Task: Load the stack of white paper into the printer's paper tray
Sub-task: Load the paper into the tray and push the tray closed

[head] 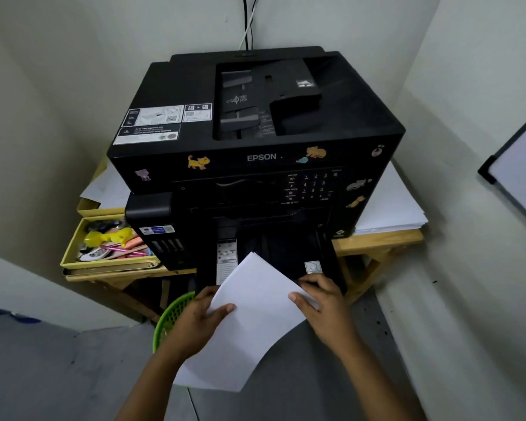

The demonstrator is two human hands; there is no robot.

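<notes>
A black Epson printer (255,123) stands on a wooden table in a corner. Its black paper tray (289,250) is pulled out at the front, low down. A stack of white paper (252,317) is held tilted over the tray's near end, its far corner pointing into the tray. My left hand (201,320) grips the stack's left edge, thumb on top. My right hand (325,305) holds the right edge, fingers touching the tray's front rim. The stack's near end hangs bent toward the floor.
A yellow box (73,250) of stationery sits left of the printer. Loose white sheets (392,205) lie on the wooden table (383,241) at the right. A green basket (170,317) stands on the floor under my left hand. Walls close in on both sides.
</notes>
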